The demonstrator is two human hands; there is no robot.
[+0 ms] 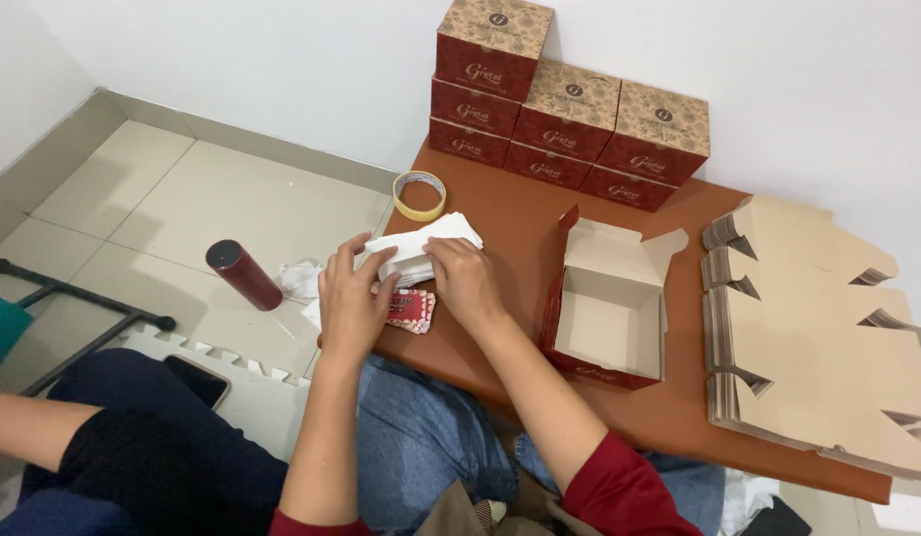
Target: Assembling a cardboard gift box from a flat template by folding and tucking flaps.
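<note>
Handling: stack of white paper sheets [421, 248] at the near-left corner of the brown table [520, 228], both hands on it.
Step in hand: judged to be squaring or peeling a sheet off the white stack; open box not yet filled.
Left hand [353, 298]: fingers spread and curled over the stack's left end, pressing down; not closed round anything.
Right hand [467, 281]: laid flat on the stack's right side, fingertips pinching at its upper edge; cannot tell whether a single sheet is gripped.
Stack versus grip: lying between the two hands, touching both, part hidden under the palms.
Just beneath: small red patterned packet [413, 310], peeping out between the wrists at the table edge.
Next move calls for: probably a light pinch on one sheet alone while the other hand holds the rest still.
Nearby: open red carton [607, 308] to the right, empty; flat cardboard blanks [818, 337] beyond it; yellow tape roll [420, 195] just behind the stack; closed red boxes [569, 109] stacked at the wall.
</note>
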